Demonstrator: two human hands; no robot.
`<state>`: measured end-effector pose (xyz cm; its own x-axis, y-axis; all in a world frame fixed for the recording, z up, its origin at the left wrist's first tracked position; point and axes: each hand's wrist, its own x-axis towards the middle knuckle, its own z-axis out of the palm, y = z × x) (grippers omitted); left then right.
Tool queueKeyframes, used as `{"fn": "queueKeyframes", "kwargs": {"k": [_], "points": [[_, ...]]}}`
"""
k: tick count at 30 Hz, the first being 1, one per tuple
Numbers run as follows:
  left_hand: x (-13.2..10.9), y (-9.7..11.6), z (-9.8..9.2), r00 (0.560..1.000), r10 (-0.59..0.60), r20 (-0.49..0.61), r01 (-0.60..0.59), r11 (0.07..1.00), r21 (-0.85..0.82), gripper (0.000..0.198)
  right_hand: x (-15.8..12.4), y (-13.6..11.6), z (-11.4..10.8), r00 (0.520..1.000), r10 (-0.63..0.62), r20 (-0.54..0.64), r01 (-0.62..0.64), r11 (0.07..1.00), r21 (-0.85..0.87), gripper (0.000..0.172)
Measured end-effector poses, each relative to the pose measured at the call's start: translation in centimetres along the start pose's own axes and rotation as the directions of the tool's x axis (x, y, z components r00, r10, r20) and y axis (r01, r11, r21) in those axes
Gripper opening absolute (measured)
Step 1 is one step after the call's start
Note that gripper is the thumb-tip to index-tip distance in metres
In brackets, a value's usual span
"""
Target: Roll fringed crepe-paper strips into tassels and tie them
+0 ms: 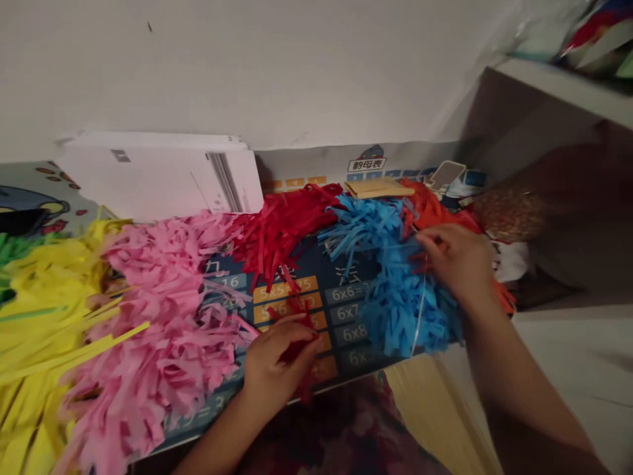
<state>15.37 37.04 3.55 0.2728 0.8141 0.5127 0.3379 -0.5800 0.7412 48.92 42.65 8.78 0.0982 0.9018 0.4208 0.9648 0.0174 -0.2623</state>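
Note:
My left hand (279, 353) is closed, thumb against fingers, around a small red paper tassel (305, 320) above the printed table mat. My right hand (457, 260) makes a pinch over the blue paper fringe (410, 297). From its fingertips a thin white string (421, 313) runs down across the blue strips. Behind the left hand lies a heap of red paper fringe (291, 221). To its left spreads pink paper fringe (173, 330), with a yellow fringe (44, 297) farther out. Orange fringe (428, 204) is partly hidden behind the right hand.
A white box (158, 175) leans against the wall. A tan folded paper (378, 188) rests at the back. On the right stand a bag of small brown pieces (512, 214) and a dark cabinet side (558, 191). The mat (346, 313) carries printed multiplication tables.

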Motion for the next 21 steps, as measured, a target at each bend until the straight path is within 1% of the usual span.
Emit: {"fn": "queueKeyframes", "kwargs": {"k": [1,2,3,5,7,8,10,12,15,17,19,21], "points": [[0.1,0.0,0.0,1.0,-0.007,0.001,0.007,1.0,-0.023,0.01,2.0,1.9,0.5,0.995,0.044,0.084,-0.036,0.995,-0.09,0.024],[0.2,0.0,0.1,1.0,-0.01,0.009,0.011,0.999,-0.048,0.01,3.8,3.4,1.2,0.975,0.07,0.209,-0.038,0.987,-0.155,0.024],[0.3,0.0,0.1,1.0,-0.015,0.026,0.017,0.997,-0.074,0.01,5.4,4.6,2.2,0.963,0.069,0.259,-0.026,0.986,-0.165,0.024],[0.4,0.1,0.1,0.997,-0.053,0.059,0.06,0.99,-0.125,0.01,7.4,6.0,4.2,0.946,0.071,0.317,-0.013,0.983,-0.181,0.022],[0.4,0.4,-0.1,0.982,-0.164,0.091,0.178,0.968,-0.175,0.006,8.3,6.7,5.5,0.942,0.086,0.324,-0.023,0.981,-0.192,0.017],[0.4,0.6,-0.2,0.964,-0.242,0.112,0.261,0.943,-0.206,0.007,8.4,6.9,5.7,0.941,0.103,0.322,-0.038,0.979,-0.201,0.016],[0.2,0.9,-0.4,0.904,-0.394,0.166,0.427,0.857,-0.288,0.015,8.2,7.3,5.3,0.942,0.139,0.305,-0.075,0.974,-0.214,0.017],[0.1,1.1,-0.6,0.847,-0.488,0.213,0.532,0.756,-0.381,0.022,7.7,7.4,4.3,0.944,0.172,0.281,-0.113,0.97,-0.214,0.019],[0.2,1.1,-0.6,0.797,-0.57,0.2,0.586,0.652,-0.481,0.027,6.9,6.7,3.0,0.952,0.189,0.242,-0.144,0.971,-0.193,0.026],[0.2,1.0,-0.7,0.777,-0.604,0.177,0.597,0.619,-0.511,0.028,6.8,6.0,3.0,0.955,0.187,0.231,-0.147,0.973,-0.18,0.029],[0.1,1.0,-0.7,0.778,-0.609,0.154,0.589,0.622,-0.517,0.026,7.1,5.5,3.6,0.948,0.192,0.253,-0.153,0.974,-0.166,0.025],[-0.1,1.0,-0.8,0.788,-0.6,0.137,0.573,0.635,-0.518,0.024,7.7,5.4,4.1,0.934,0.209,0.288,-0.175,0.974,-0.141,0.015]]}}
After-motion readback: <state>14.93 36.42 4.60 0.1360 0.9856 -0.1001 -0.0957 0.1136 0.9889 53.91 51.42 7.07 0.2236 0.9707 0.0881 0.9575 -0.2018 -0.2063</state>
